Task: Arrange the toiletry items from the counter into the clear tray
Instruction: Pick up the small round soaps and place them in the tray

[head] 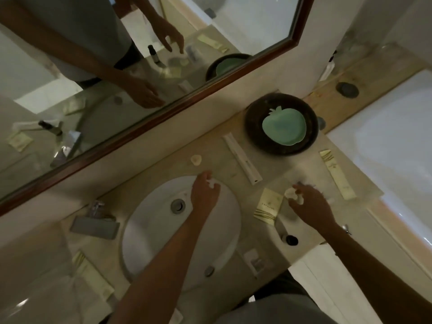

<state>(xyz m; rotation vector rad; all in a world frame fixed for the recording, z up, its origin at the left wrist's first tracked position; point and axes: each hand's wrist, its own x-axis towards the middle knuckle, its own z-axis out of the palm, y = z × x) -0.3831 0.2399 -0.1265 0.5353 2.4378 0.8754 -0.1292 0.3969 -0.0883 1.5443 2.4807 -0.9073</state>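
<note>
Blurred reach over sink (149,230) and tray (364,183).
Left hand (204,194) pinching a small white bit; right hand (311,204) curled on a pale lump, tray edges barely visible at 3 o'clock.

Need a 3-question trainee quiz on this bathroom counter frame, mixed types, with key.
1. True or false: the green apple-shaped dish sits inside the dark bowl.
2. Which hand is over the sink? A left, B right.
3. Fill in: the right hand holds a small ____ object.

Key: 1 true. 2 A, the left hand. 3 white.
</note>
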